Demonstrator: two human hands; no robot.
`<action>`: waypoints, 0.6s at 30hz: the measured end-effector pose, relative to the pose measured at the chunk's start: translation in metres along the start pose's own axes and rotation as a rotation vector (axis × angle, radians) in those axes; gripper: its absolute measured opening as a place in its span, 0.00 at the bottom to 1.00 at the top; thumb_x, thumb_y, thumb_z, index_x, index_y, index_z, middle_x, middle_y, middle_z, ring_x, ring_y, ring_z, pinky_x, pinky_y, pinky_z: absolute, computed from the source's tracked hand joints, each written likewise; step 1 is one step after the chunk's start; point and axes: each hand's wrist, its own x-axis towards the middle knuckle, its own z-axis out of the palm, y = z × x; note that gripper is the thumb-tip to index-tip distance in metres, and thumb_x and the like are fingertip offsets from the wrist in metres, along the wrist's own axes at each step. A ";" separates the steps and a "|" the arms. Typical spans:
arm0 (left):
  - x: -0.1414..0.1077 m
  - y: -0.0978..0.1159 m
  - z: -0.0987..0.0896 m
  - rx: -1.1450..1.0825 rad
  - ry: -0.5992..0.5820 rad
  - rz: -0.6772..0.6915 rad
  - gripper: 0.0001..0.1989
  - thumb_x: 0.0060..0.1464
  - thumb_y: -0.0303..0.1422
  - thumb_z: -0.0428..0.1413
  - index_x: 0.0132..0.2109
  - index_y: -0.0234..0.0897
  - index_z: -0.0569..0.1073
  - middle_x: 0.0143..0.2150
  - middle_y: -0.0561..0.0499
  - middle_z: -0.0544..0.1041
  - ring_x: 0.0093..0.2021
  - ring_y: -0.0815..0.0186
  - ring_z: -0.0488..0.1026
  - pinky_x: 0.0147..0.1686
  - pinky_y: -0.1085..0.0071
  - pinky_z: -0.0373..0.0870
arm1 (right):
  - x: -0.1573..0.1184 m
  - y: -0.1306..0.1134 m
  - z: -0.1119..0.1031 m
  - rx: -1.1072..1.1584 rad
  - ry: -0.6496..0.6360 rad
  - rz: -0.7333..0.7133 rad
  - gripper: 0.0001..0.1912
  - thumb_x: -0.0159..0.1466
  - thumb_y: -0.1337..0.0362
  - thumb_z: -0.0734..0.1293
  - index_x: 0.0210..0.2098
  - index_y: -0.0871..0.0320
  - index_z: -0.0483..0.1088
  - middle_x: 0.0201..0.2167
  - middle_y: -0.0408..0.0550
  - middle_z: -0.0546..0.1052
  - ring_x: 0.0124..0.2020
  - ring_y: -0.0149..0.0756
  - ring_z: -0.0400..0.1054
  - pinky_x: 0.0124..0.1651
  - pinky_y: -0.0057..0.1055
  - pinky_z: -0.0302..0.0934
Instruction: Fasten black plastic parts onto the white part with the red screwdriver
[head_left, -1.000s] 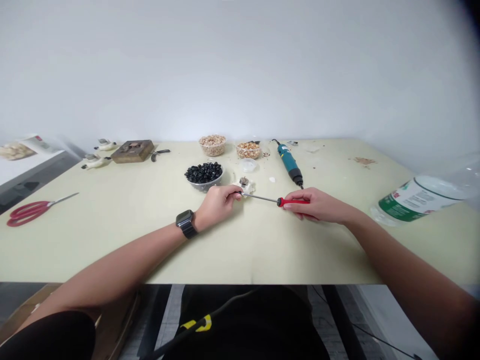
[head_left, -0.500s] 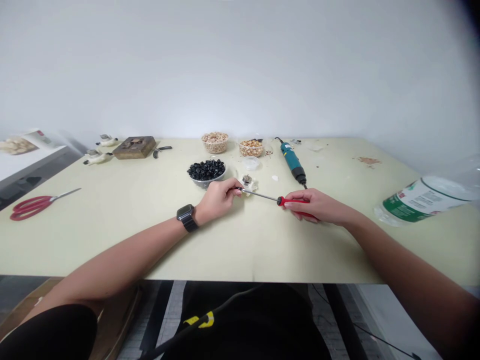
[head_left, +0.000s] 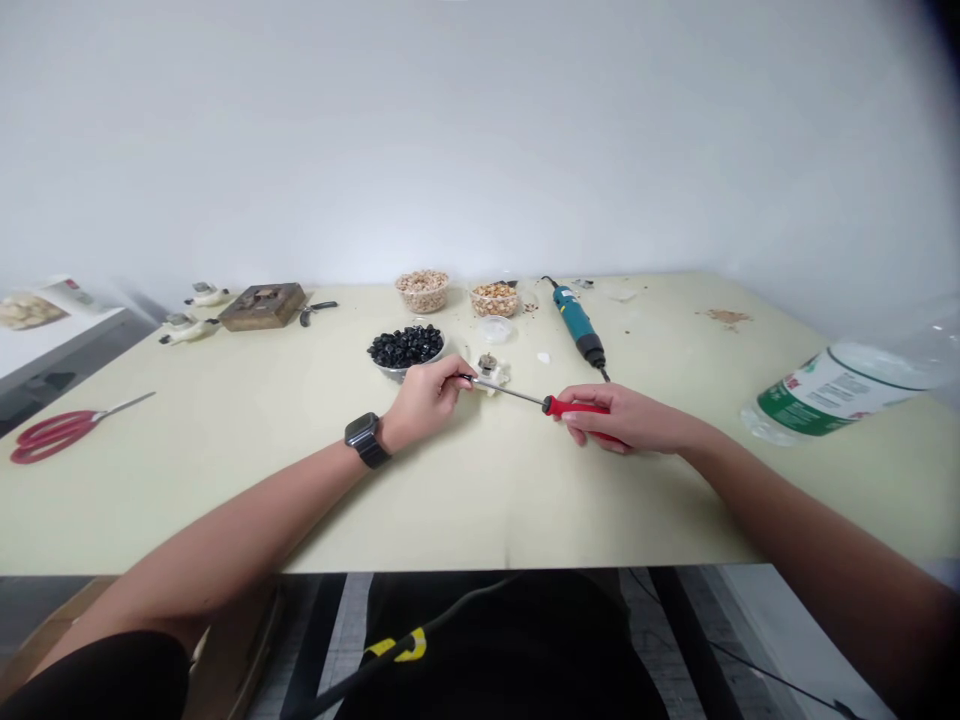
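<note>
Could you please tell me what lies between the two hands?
In the head view, a metal shaft spans the stretch from the red handle in the right hand to the left hand.

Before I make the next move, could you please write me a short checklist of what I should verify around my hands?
1. Right hand on the handle of the red screwdriver: ok.
2. Left hand at the far end of the metal shaft: ok, pinching there.
3. Shaft tip properly seated: cannot tell, too small and partly covered.
4. Scissors away from both hands: ok, far to the left.
5. Left hand clear of the bowl of black pieces: cannot tell, they overlap in this view.
6. Teal power tool well away from the right hand: not ok, its tip lies close behind it.
</note>
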 end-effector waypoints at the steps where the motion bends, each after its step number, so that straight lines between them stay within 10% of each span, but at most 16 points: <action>1: 0.000 -0.001 0.000 -0.003 0.001 -0.008 0.13 0.59 0.20 0.52 0.42 0.36 0.78 0.32 0.54 0.82 0.30 0.73 0.74 0.36 0.77 0.68 | 0.001 0.000 0.001 -0.041 0.015 -0.027 0.23 0.71 0.41 0.66 0.49 0.55 0.74 0.33 0.45 0.76 0.22 0.26 0.58 0.25 0.27 0.52; 14: 0.001 0.000 0.002 -0.051 0.003 -0.170 0.08 0.57 0.23 0.53 0.36 0.33 0.77 0.29 0.54 0.79 0.27 0.74 0.69 0.32 0.77 0.62 | 0.006 0.013 0.017 -0.634 0.576 -0.429 0.16 0.71 0.52 0.65 0.52 0.52 0.79 0.48 0.48 0.83 0.44 0.42 0.77 0.46 0.37 0.67; 18: 0.002 0.001 0.000 -0.070 0.016 -0.177 0.08 0.59 0.24 0.53 0.37 0.34 0.77 0.30 0.54 0.80 0.28 0.74 0.70 0.33 0.77 0.63 | 0.006 0.008 0.012 -0.540 0.525 -0.383 0.17 0.68 0.53 0.68 0.51 0.53 0.79 0.48 0.50 0.82 0.46 0.42 0.76 0.47 0.37 0.67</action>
